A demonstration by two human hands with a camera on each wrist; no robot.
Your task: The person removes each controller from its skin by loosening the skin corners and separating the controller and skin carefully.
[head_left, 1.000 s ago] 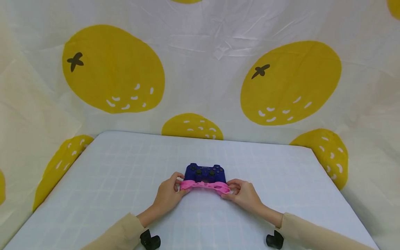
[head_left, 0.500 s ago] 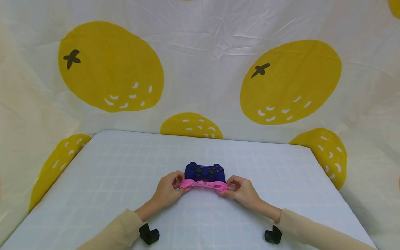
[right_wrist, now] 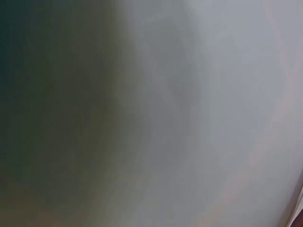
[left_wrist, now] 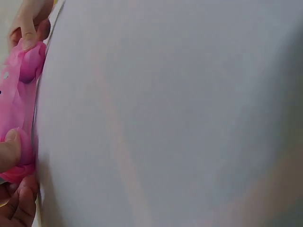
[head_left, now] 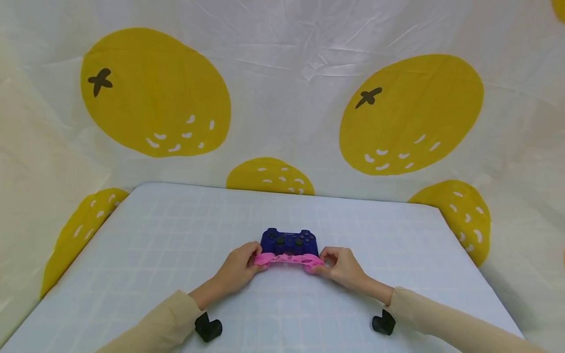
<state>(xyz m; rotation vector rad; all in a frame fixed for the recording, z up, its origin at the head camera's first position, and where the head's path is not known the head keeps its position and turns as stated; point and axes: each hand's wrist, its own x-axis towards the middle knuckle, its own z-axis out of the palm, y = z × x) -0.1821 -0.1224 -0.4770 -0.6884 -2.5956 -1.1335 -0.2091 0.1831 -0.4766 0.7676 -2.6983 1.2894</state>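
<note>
a white cloth backdrop (head_left: 300, 73) printed with big yellow oranges stood behind a pale blue gridded table (head_left: 176, 255). near the middle of the table, toward the person's side, lay a dark blue game controller (head_left: 289, 241) with two thumbsticks and small buttons on its face. against its near edge sat a pink silicone cover (head_left: 289, 260), thin, floppy and pierced with holes, stretched flat between the two hands. the left hand (head_left: 238, 269) had its fingers curled round the cover's left end, thumb on top. the right hand (head_left: 342, 266) pinched the right end with bent fingers. in the left wrist view the cover (left_wrist: 19, 104) looked glossy and wrinkled under a thumb (left_wrist: 9, 149). the right wrist view was a blur.
</note>
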